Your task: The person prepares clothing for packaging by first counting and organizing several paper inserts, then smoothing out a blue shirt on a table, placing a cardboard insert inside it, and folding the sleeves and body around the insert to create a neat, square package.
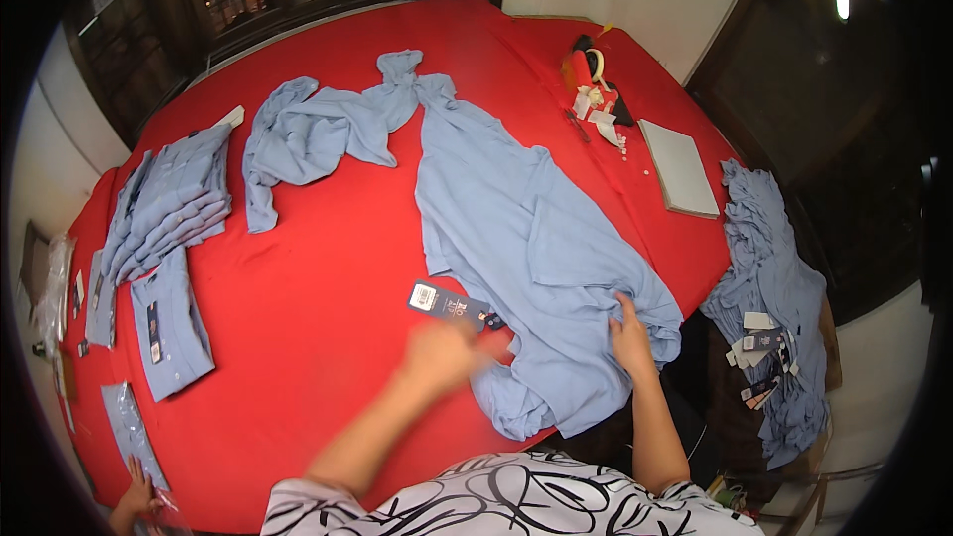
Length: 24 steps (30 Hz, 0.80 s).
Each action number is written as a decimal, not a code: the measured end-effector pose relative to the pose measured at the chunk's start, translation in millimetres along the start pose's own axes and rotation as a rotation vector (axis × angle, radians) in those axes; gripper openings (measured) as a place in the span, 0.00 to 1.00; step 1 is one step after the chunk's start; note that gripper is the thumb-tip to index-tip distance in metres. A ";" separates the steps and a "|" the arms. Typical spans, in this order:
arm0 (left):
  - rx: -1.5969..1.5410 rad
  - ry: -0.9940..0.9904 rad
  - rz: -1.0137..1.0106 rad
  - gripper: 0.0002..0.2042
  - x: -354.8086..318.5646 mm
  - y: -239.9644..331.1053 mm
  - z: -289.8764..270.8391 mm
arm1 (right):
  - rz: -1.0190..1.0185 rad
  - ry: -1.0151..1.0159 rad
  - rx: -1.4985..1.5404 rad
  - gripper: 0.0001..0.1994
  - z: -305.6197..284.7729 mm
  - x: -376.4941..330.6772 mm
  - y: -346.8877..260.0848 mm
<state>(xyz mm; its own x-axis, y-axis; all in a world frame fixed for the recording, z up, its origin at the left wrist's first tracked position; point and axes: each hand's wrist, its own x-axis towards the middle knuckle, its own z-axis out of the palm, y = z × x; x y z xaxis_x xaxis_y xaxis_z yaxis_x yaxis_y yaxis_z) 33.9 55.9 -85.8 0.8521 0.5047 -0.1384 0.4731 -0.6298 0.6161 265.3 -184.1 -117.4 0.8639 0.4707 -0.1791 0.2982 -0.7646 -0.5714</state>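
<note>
A light blue garment [516, 208] lies spread and wrinkled across the red-covered table in front of me, reaching its near right edge. My right hand [630, 335] rests on its right side, with index finger and thumb stretched out apart on the cloth. Smeared by motion, my left hand [444, 352] is over the table beside the garment's left edge; its fingers are not clear. Just beyond that hand lies a dark blue hang tag [444, 302] with a white label, and a smaller dark tag [490, 320] is by the cloth.
Another blue garment [328, 129] lies crumpled at the back left. Left stand a folded stack [174, 203] and a folded tagged shirt [171, 328]. Another person's hand [139, 492] touches a bagged garment [131, 427]. Right are a white pad [679, 169], tape roll [595, 65] and heaped garments [769, 278].
</note>
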 end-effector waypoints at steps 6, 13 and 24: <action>-0.317 0.181 0.034 0.15 -90.1 15.6 84.3 | -0.578 -0.469 0.495 0.24 12.3 -11.8 -94.2; -1.135 0.718 -0.042 0.44 -284.1 11.1 -89.6 | -0.916 -0.043 1.116 0.09 -210.3 -20.9 14.7; -0.837 0.980 0.159 0.21 -321.8 70.6 -71.8 | -1.081 -0.509 1.120 0.16 -247.4 -2.2 -55.8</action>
<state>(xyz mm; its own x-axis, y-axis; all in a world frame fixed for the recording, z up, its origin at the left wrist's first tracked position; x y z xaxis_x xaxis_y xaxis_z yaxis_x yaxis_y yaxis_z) -223.0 -108.6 57.9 0.1999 0.9022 0.3822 -0.2032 -0.3434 0.9169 347.2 -251.4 113.0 0.1789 0.8052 0.5654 0.0177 0.5720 -0.8201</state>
